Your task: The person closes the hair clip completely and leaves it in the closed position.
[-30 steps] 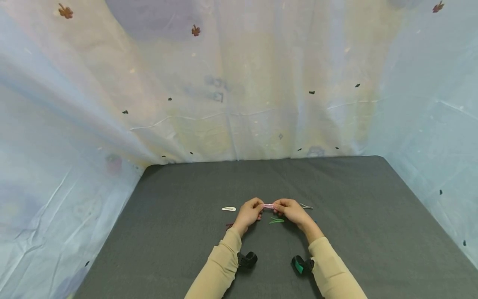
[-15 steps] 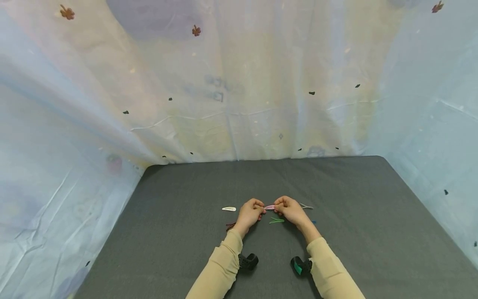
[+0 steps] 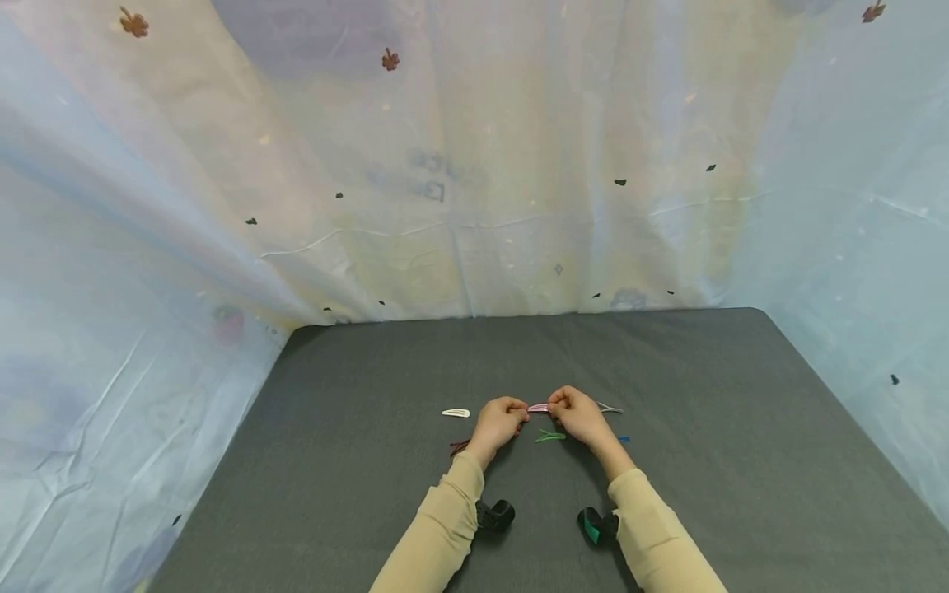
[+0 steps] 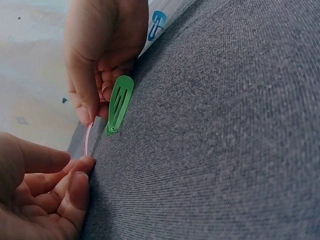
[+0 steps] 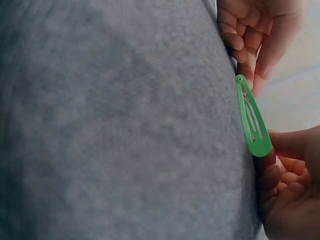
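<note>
Centrally, one pink slender snap hair clip [image 3: 537, 408], set between two bare hands, aligned left to right. Right hand [image 3: 581, 417]: thumb and forefinger narrow, pinching the right end of the clip. Left hand [image 3: 498, 424]: fingers bent, one fingertip at the clip's left end; whether it is gripped there cannot be told. Just to the near side of the pink clip, one bright green, slotted, teardrop-shaped hair clip [image 3: 550, 436], lying apart from it. Left of the left hand, one cream teardrop hair clip [image 3: 455, 413]. Beside the left wrist, one dark red forked hair clip [image 3: 459, 448], partly hidden. Right of the right hand, one pale grey forked hair clip [image 3: 612, 408]. Nearer, at the right wrist, one blue hair clip [image 3: 624, 439], partly covered. Two beige sleeves [image 3: 433, 523], each with a black rounded fitting [image 3: 495, 516], the right one bearing a green patch [image 3: 591, 528]. Beneath, one dark grey cloth-covered table [image 3: 371, 395]; at its far side, a pale printed curtain [image 3: 504, 148] hung in folds
</note>
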Tool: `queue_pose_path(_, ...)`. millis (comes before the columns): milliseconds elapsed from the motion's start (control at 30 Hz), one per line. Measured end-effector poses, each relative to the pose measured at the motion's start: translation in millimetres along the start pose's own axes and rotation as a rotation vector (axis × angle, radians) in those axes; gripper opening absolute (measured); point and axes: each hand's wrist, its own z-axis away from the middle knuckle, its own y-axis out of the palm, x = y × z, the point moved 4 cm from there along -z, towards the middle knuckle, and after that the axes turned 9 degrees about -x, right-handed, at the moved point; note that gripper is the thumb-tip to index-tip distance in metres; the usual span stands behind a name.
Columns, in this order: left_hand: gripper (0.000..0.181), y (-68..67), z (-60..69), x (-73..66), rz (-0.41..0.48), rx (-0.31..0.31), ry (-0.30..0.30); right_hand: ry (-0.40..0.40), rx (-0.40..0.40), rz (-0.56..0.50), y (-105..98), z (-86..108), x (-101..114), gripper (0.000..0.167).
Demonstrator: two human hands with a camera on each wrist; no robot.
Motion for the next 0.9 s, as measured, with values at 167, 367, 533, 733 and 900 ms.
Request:
queue_pose_path(167, 0.016, 0.4, 0.8, -1.4, -0.006, 0.004, 0.008, -0.005, 0.003, 0.008, -1.4, 0.2, 0.1, 0.009)
queue_pose_path(367, 0.016, 0.5, 1.8, -2.0, -0.016, 0.008, 0.001, -0.01, -0.013, 0.025, -3.2, 0.5, 0.0, 0.011)
queue_pose_path(533, 0.015, 0.4, 3.0, -2.3, -0.026, 0.007, 0.01, 0.0, -0.012, 0.026, -4.1, 1.3, -0.2, 0.012)
queue_pose_path(733, 0.015, 0.4, 2.3, -3.2, -0.032, -0.01, 0.023, 0.018, -0.021, 0.013, -5.8, -0.4, 1.0, 0.013)
queue_pose_path(900, 0.016, -0.4, 2.0, -4.7, -0.033, -0.011, 0.009, 0.053, -0.042, -0.064, -9.1, -2.1, 1.2, 0.014)
